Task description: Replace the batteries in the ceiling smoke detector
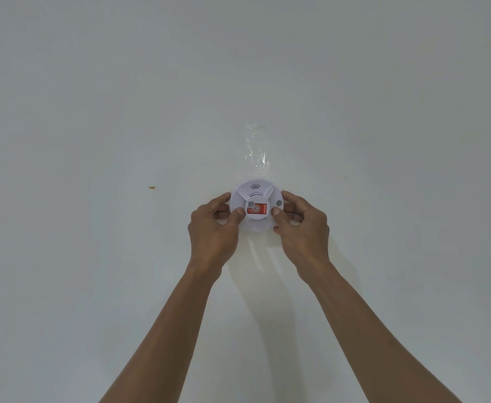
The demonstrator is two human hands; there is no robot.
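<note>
While mounted on ceiling (93,112): detector (255,206)
Left hand (213,228): gripping detector's left edge
Right hand (303,226): gripping its right edge

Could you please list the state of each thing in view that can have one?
smoke detector: mounted on the ceiling, cover closed, gripped from both sides.
left hand: closed on the detector's left edge.
right hand: closed on its right edge.
clear tape: stuck to the ceiling, wrinkled.
</note>
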